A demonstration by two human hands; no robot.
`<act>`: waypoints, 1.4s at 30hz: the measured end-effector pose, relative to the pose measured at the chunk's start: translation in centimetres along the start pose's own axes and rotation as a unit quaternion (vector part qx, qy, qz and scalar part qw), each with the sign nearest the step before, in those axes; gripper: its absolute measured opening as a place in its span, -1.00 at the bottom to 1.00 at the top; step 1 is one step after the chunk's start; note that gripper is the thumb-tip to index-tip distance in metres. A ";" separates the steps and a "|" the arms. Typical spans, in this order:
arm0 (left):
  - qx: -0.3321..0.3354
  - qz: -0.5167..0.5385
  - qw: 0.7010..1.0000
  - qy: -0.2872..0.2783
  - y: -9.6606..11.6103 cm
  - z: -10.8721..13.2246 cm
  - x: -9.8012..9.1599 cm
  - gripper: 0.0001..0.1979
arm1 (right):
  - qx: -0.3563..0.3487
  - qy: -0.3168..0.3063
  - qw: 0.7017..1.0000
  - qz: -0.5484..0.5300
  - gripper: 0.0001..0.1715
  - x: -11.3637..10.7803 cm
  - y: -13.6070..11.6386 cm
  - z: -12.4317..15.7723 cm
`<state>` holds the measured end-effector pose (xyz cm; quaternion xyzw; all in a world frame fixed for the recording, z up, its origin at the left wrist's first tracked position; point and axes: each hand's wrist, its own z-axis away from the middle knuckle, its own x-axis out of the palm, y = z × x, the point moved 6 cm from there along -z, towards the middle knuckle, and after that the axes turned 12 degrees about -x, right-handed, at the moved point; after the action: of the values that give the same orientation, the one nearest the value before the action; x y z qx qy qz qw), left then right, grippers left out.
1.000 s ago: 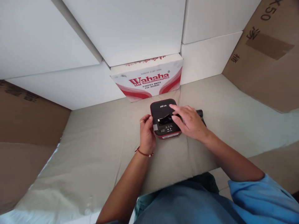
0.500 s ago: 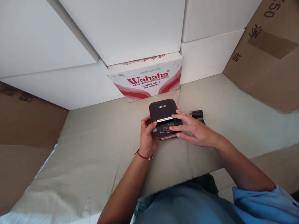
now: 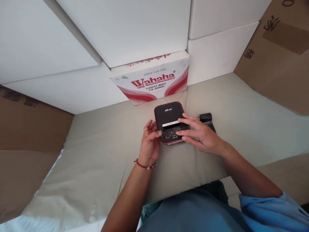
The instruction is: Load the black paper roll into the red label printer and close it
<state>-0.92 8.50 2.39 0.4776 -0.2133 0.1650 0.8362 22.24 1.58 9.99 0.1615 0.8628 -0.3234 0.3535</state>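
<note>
Head: device point(image 3: 169, 115) between left grip point(image 3: 149, 144) and right grip point(image 3: 204, 135)

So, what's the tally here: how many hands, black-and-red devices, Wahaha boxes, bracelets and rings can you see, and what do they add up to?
Hands: 2, left hand and right hand
Black-and-red device: 1
Wahaha box: 1
Bracelet: 1
Ring: 1
Total: 6
</note>
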 end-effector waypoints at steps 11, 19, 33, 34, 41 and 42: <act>-0.009 0.011 1.000 -0.020 -1.3 -0.1 0.0 -0.38 | 0.031 0.003 0.998 0.062 -0.64 -0.7 -0.6 -1.4; 0.041 0.024 0.999 -0.010 -1.1 -0.1 0.0 -0.55 | 0.034 -0.001 0.997 0.075 -0.55 -4.1 1.2 -6.3; 0.123 0.004 0.991 -0.049 -2.2 -0.4 0.7 -0.35 | 0.165 -0.327 0.902 0.229 -0.68 1.3 3.1 -11.4; 0.124 0.005 0.991 -0.049 -2.3 -0.5 0.7 -0.35 | 0.166 -0.342 0.896 0.232 -0.66 1.7 3.1 -11.9; 0.119 0.017 0.992 -0.037 -2.3 -1.2 -0.2 -0.43 | 0.162 -0.345 0.895 0.231 -0.62 3.0 2.5 -13.8; 0.120 0.016 0.992 -0.038 -2.3 -1.3 -0.3 -0.43 | 0.160 -0.344 0.896 0.230 -0.65 2.4 2.3 -13.4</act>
<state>0.22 8.46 -0.02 0.5767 -0.2313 0.1842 0.7616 14.97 12.43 14.50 0.2882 0.5626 -0.4026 0.6620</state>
